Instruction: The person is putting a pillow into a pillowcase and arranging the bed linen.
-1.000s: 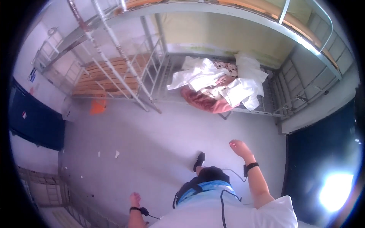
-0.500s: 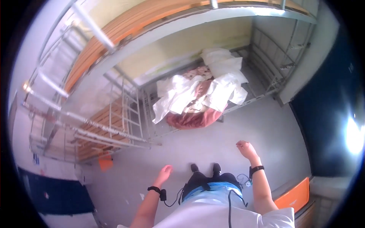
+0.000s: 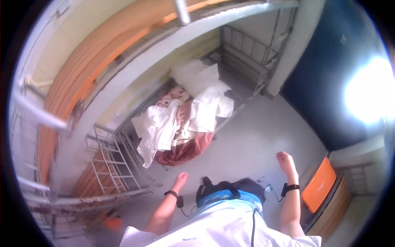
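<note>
My left hand (image 3: pixel 180 180) hangs in the air at my side, loosely open with nothing in it. On the right, my right hand (image 3: pixel 286 161) is raised over the floor, its fingers bent but loose, and it is empty too. Ahead of me, a heap of bedding lies on a metal lower bunk (image 3: pixel 242 108). In it are a white sheet (image 3: pixel 159 125), white cloth (image 3: pixel 205 109), a reddish-brown patterned quilt (image 3: pixel 187 152) and a white pillow (image 3: pixel 193 74). Neither hand touches the bedding.
An upper bunk with an orange wooden board (image 3: pixel 88 61) arches overhead. A metal ladder (image 3: pixel 111 160) stands at the left. Close on my right is an orange panel (image 3: pixel 319 185). A dark blue door (image 3: pixel 329 82) with bright glare fills the right side. Grey floor (image 3: pixel 251 136) lies ahead.
My view has turned to the right and come closer to the bunk, so the bedding sits further left. My right hand has shifted outward; both hands stay empty.
</note>
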The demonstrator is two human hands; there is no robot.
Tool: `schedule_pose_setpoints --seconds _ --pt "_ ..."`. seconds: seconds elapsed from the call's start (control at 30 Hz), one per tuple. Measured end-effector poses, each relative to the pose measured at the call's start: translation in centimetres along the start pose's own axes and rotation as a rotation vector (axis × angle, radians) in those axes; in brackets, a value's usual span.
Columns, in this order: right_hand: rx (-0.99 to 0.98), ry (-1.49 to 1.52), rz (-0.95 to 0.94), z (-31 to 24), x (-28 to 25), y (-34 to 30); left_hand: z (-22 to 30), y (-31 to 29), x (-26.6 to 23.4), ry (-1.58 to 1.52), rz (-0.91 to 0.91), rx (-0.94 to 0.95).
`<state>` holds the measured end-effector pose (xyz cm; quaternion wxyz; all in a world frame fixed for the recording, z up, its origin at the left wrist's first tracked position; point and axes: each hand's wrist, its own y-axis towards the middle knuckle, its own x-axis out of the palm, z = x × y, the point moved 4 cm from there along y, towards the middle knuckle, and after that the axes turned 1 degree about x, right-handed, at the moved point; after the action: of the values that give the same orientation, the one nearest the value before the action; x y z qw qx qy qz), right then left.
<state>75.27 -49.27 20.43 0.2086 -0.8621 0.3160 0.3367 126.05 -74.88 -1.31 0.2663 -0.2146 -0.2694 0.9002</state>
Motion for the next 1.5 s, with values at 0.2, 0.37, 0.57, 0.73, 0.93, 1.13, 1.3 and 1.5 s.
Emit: schedule_pose_setpoints --seconds 0.2,0.37,0.57,0.73,0.93,1.13,1.3,1.5 --pt "0.026 0.116 0.064 3.1 -0.5 3.3 9.8 9.4 2.0 0.384 -0.076 0.38" --pt "0.1 0.105 0.046 10.7 -1.4 9.9 17.6 14.0 7.8 0.497 -0.041 0.263" --pt "-0.049 0.182 -0.038 12.1 0.7 21.9 23.6 18.7 14.0 0.535 -0.032 0.209" --pt "-0.123 0.04 -0.168 14.7 4.2 30.1 27.4 29.2 17.3 0.525 0.017 0.132" --pt "-0.049 0.172 -0.254 17.7 5.2 34.7 34.3 39.6 23.0 0.741 0.143 0.562" --pt "0.002 0.037 -0.426 19.9 8.7 34.8 36.0 46.2 21.1 0.994 0.35 0.68" --pt "-0.004 -0.1 -0.5 17.2 11.6 37.6 35.8 50.8 19.4 1.266 0.472 0.692" --pt "-0.121 -0.148 -0.548 7.1 23.1 47.7 25.3 55.2 10.0 1.041 0.158 0.5"
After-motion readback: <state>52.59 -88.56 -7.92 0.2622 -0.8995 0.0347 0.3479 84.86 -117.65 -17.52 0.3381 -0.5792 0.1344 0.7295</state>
